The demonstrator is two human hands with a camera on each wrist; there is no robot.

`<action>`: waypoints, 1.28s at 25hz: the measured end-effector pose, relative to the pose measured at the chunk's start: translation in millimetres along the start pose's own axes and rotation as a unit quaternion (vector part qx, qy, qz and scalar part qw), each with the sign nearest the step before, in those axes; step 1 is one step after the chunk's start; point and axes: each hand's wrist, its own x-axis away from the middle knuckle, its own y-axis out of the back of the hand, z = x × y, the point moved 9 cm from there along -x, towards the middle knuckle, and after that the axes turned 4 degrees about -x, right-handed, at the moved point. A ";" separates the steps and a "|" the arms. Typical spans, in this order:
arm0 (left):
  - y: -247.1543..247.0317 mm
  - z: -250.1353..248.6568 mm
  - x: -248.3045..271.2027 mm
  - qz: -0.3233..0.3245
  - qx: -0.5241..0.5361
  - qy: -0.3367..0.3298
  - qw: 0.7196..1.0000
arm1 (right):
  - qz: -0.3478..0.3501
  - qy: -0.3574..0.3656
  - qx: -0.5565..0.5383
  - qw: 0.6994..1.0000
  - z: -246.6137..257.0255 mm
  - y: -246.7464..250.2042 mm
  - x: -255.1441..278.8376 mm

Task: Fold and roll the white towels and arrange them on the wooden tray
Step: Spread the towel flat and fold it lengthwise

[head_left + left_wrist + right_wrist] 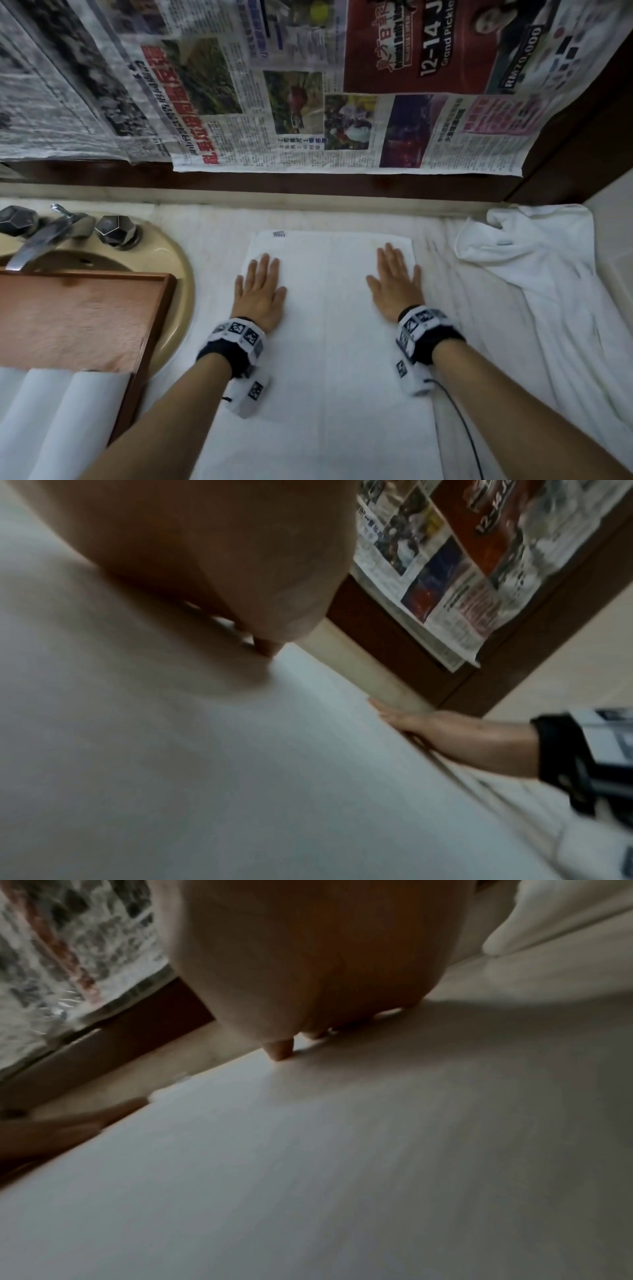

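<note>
A white towel (329,335) lies folded lengthwise and flat on the counter in front of me, with a small label at its far left corner. My left hand (262,291) presses flat on its far left part, fingers straight. My right hand (394,284) presses flat on its far right part, likewise with straight fingers. The wooden tray (150,329) sits over the sink at the left, holding rolled white towels (78,411) at its near end. A crumpled white towel (534,246) lies at the back right. In the left wrist view the towel (240,764) fills the frame with my right hand (445,731) beyond.
A beige sink (181,274) with a chrome tap (44,236) and two dark knobs lies under the tray. Newspaper sheets (308,85) hang on the wall behind the counter. More white cloth (513,342) covers the counter to the right.
</note>
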 end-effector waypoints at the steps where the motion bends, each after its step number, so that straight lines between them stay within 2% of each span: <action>1: 1.0 8.7 -1.3 0.009 0.004 0.001 1.000 | -0.004 -0.024 -0.003 1.000 -13.5 8.3 -8.4; 3: 0.5 10.2 -1.7 0.020 0.020 -0.001 1.000 | -0.049 -0.043 0.003 0.998 -26.2 31.8 -23.7; 5: 1.8 6.7 -4.3 0.016 0.029 0.001 0.999 | -0.113 -0.031 0.038 0.992 -26.7 61.4 -33.5; 6: 3.0 6.4 -5.6 0.013 0.032 0.000 0.999 | -0.124 -0.022 0.048 0.991 -25.5 73.3 -36.9; 11: 2.9 7.6 -4.8 0.020 0.030 -0.001 0.999 | -0.059 0.006 0.021 0.998 -15.3 102.4 -38.2; 15: 18.6 0.1 -6.3 0.001 0.042 0.019 0.999 | -0.030 0.060 -0.121 0.990 26.6 123.7 -14.3; 18: 52.3 -38.1 16.0 -0.098 0.191 -0.013 0.977 | -0.001 0.034 -0.291 0.956 61.1 122.6 -1.5; 19: 55.9 -56.7 28.7 -0.099 0.246 -0.033 0.964 | 0.010 0.019 -0.345 0.938 70.8 120.6 1.8; 21: 41.6 -92.3 54.1 -0.022 0.307 -0.056 0.950 | 0.025 0.005 -0.404 0.915 86.0 119.3 4.9; 23: 13.0 -117.1 79.3 0.086 0.336 -0.058 0.936 | 0.030 -0.002 -0.421 0.907 93.5 121.5 8.8; 25: -11.6 -128.2 95.9 0.148 0.344 -0.067 0.925 | 0.026 -0.012 -0.424 0.905 93.0 122.3 12.1; 28: -27.0 -129.1 109.6 0.197 0.374 -0.067 0.904 | 0.004 -0.036 -0.413 0.910 83.3 121.4 19.4; 32: -1.0 -123.5 116.0 0.205 0.427 -0.084 0.877 | -0.035 -0.034 -0.405 0.913 81.0 127.6 26.3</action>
